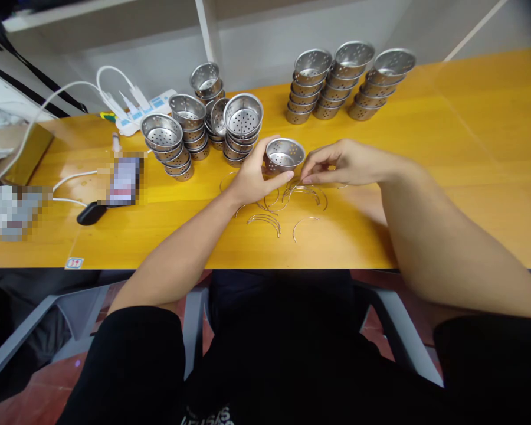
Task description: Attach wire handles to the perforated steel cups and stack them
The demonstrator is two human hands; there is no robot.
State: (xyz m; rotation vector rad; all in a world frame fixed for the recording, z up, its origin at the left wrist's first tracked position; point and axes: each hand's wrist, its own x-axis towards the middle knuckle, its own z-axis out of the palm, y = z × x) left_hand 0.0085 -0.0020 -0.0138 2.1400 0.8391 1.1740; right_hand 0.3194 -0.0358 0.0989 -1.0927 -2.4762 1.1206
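Observation:
My left hand [257, 176] is wrapped round a small perforated metal cup [285, 154], its thumb across the near side and the cup's mouth facing up. Just right of the cup, my right hand [336, 164] is closed in a pinch, fingertips on the end of a thin curved wire [288, 202]. Below both hands lie several loose curved wires [265, 219], some bunched together. A single wire arc [294, 230] rests nearer the table's front edge. Part of the wire bunch is hidden behind my left hand.
Stacks of perforated cups [243, 118] stand left of my hands, and more stacks [312, 68] stand at the back right. A power strip [146, 109] with white cables, a phone [124, 182] and a black oval object [91, 213] lie on the yellow table [469, 147].

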